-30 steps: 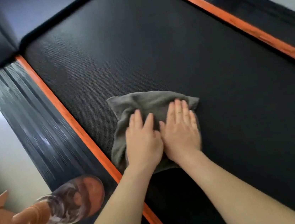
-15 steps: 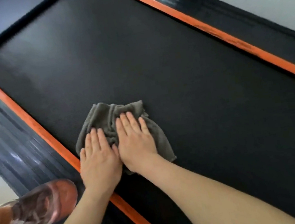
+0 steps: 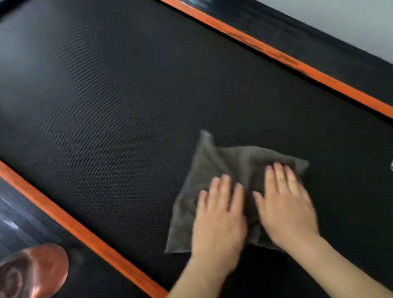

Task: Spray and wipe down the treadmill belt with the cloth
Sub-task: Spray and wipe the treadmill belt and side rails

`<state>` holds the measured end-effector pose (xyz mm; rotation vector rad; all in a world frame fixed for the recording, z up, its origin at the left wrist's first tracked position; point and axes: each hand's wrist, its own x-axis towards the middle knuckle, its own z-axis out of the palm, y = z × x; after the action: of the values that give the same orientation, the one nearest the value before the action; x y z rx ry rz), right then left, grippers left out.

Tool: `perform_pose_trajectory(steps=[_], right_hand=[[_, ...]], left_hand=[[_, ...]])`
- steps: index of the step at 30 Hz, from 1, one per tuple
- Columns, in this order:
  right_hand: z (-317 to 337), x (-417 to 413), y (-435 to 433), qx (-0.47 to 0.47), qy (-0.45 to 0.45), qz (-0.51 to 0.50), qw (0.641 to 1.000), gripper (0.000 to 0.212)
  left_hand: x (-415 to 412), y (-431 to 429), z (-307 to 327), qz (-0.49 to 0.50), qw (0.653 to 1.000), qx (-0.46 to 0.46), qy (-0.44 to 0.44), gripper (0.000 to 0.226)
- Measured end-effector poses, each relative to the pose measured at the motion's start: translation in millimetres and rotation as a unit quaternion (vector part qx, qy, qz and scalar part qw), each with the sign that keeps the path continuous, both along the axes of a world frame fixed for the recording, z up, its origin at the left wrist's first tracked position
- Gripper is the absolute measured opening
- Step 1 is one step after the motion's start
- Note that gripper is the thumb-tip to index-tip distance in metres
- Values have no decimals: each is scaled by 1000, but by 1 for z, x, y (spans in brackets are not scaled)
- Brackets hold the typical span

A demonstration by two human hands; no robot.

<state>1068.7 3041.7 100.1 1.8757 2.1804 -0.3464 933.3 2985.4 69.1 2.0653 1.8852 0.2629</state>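
Cloth farther right on belt under flat, straight-fingered left hand and right hand; blurred, cut-off bottle, perhaps.

L hand & R hand lie palm-down, side by side, w/ a narrow gap btwn the thumbs. All fingers straight, slightly spread, pointing away from the body. Both forearms bare, stretched fwd; outlines a bit blurred.

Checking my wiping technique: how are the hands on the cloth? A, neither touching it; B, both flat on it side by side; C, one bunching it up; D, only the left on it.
B: the left hand and right hand lie flat, fingers straight, side by side on the grey cloth.
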Motion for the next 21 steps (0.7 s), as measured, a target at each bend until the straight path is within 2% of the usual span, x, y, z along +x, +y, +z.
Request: perform_pose_trajectory(steps=[2, 3, 4, 5, 6, 7, 8, 9, 10, 11, 14, 17, 19, 21], right_hand=[[2, 34, -15, 29, 33, -27, 999, 40], [4, 42, -20, 30, 71, -55, 995, 31], [8, 45, -20, 13, 115, -81, 990, 27], [13, 45, -17, -20, 170, -114, 979, 23], [18, 42, -11, -65, 242, -159, 955, 19], [26, 38, -2, -124, 320, -212, 915, 17], [34, 32, 8, -178, 393, -261, 864, 16], [41, 24, 18, -220, 445, -290, 819, 11], [48, 17, 28, -250, 482, -291, 788, 5], [57, 9, 37, -268, 512, -271, 770, 6], [89, -15, 68, -287, 566, -176, 753, 22], [116, -40, 104, -245, 580, -80, 773, 9], [131, -58, 124, -161, 564, -20, 809, 9], [136, -73, 135, -80, 513, 38, 854, 12]], left_hand=[[28, -11, 7, -77, 995, -6, -59, 39], [34, -14, 14, -66, 992, -31, -106, 31], [35, -12, 23, -17, 984, -50, -173, 24], [33, -7, 37, 66, 961, -96, -249, 21], [28, 0, 50, 160, 912, -155, -346, 19], [21, 9, 61, 251, 846, -194, -429, 19], [9, 19, 72, 319, 789, -203, -484, 21], [-5, 28, 82, 361, 747, -200, -522, 22], [-17, 36, 91, 379, 719, -194, -550, 21], [-32, 44, 102, 380, 710, -184, -563, 20], [-70, 64, 137, 351, 718, -145, -583, 20], [-104, 80, 160, 309, 819, -12, -484, 27], [-120, 87, 168, 285, 874, 107, -378, 27], [-127, 86, 163, 260, 916, 187, -242, 26]])
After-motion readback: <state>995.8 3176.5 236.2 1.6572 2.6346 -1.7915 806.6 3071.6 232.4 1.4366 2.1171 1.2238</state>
